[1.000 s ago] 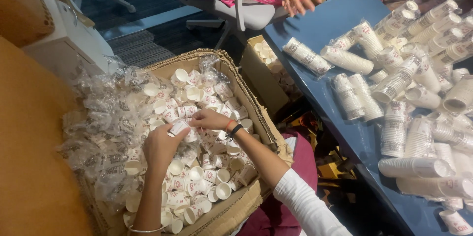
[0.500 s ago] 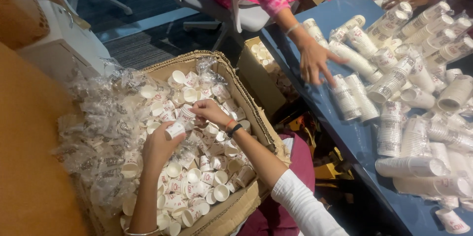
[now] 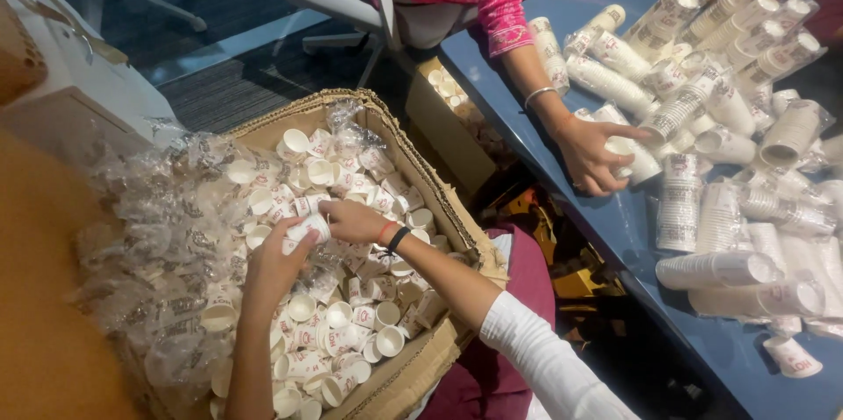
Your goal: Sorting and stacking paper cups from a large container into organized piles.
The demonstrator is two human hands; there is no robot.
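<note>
Small white paper cup [image 3: 307, 229] at centre frame, above open cardboard box [image 3: 439, 201]. Left hand [image 3: 277, 262] fingers and right hand [image 3: 351, 220] fingers closed on it. Light, thin-walled, crushable; best gripped gently round the sides.

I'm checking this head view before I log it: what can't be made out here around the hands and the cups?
- Head view: the small paper cup is partly covered by the left hand and right hand; whether it is one cup or several nested cannot be told.
- The cardboard box floor is buried under loose cups and crumpled plastic wrap.
- The co-worker's hand hides part of a sleeve of cups; the body is cut off by the top edge.
</note>
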